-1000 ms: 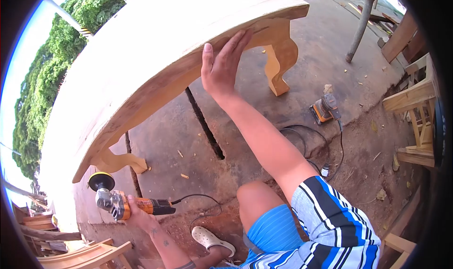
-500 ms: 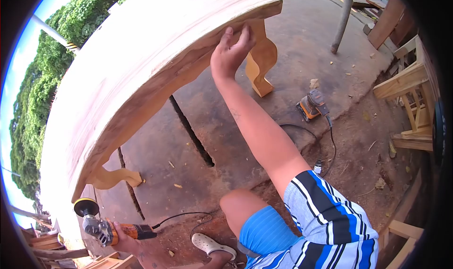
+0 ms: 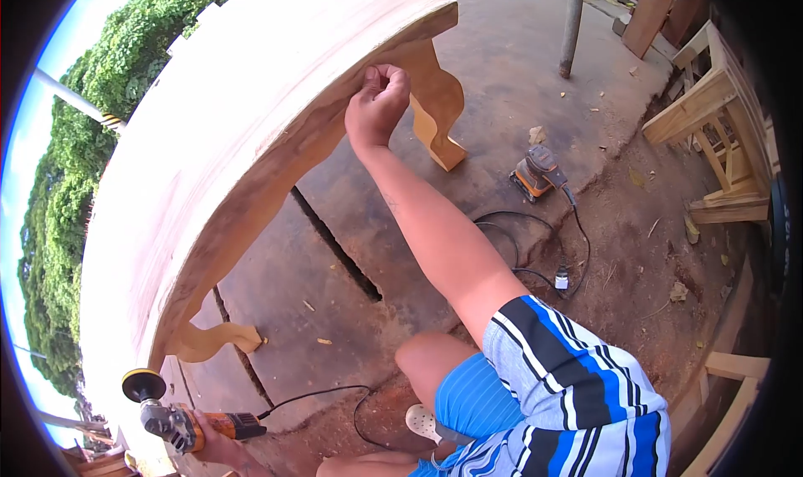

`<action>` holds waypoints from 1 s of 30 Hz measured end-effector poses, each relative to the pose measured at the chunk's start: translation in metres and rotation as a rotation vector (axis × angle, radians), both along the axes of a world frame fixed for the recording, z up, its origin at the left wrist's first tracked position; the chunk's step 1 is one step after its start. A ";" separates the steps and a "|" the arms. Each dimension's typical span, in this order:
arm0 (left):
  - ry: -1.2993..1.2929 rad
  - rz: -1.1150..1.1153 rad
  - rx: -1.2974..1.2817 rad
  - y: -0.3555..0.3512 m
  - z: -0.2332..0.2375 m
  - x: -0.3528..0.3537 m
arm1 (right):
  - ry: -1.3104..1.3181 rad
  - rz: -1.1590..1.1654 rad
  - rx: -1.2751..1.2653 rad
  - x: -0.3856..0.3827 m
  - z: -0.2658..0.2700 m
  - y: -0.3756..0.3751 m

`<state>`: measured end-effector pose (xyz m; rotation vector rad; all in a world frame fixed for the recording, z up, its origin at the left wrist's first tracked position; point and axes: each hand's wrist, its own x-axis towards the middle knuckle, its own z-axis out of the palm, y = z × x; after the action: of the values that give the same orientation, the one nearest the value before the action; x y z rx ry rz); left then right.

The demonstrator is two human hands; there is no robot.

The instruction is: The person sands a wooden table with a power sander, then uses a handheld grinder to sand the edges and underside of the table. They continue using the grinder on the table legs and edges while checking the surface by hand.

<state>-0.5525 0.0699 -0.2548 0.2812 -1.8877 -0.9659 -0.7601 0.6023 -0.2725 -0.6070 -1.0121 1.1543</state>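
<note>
My left hand (image 3: 216, 443) is wrapped around the body of an orange and black angle grinder (image 3: 188, 427) at the lower left. A round pad with a yellow rim (image 3: 144, 385) sits on the grinder's head, close to the near corner of a wooden table. This table (image 3: 226, 101) has a pale top, a curved apron and wavy carved legs. My right hand (image 3: 378, 109) is at the table's long edge, its fingers curled in and the thumb against them. Nothing shows between those fingers.
An orange and grey sander (image 3: 539, 174) with a black cord lies on the stained concrete floor. Wooden frames (image 3: 719, 126) stand at the right, and a post (image 3: 572, 25) rises behind. A slot (image 3: 335, 243) runs through the floor. Wood chips and leaves are scattered about.
My right hand has slid left and nearer along the table edge, and its fingers have curled in. The view has shifted a little. My left hand still grips the angle grinder.
</note>
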 end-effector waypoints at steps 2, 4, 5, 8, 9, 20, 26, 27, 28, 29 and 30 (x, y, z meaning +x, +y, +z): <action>-0.017 0.019 -0.071 0.001 -0.010 -0.004 | -0.060 0.083 0.010 0.012 0.004 0.010; -0.043 -0.048 -0.058 0.016 -0.017 -0.003 | -0.111 0.160 -0.199 0.024 -0.001 0.034; -0.075 -0.129 -0.093 0.027 -0.019 -0.003 | -0.078 0.260 -0.349 0.043 -0.003 0.038; -0.327 -0.308 -0.002 0.036 -0.038 -0.005 | -0.296 0.389 -0.576 0.071 -0.106 0.035; -0.343 -0.325 0.042 0.030 -0.059 -0.009 | -0.314 0.537 -0.623 0.109 -0.125 0.007; -0.231 -0.824 -0.422 0.129 -0.128 -0.059 | -1.015 0.810 -0.299 0.342 -0.162 -0.090; -0.242 -0.929 -0.392 0.184 -0.134 -0.069 | -1.075 1.221 0.056 0.304 -0.068 -0.232; -0.237 -0.924 -0.411 0.191 -0.132 -0.071 | -0.945 1.205 -0.038 0.284 -0.078 -0.250; -0.243 -0.924 -0.403 0.200 -0.128 -0.071 | -0.813 1.187 -0.117 0.262 -0.086 -0.261; -0.248 -0.920 -0.395 0.209 -0.124 -0.068 | -0.605 1.142 -0.248 0.242 -0.087 -0.269; -0.254 -0.913 -0.388 0.213 -0.121 -0.068 | -0.395 1.092 -0.373 0.225 -0.086 -0.275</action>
<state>-0.6200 0.2833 -0.3754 -0.7907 -2.4307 -1.1271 -0.5353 0.3268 -0.3584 -0.5844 -1.5521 2.2771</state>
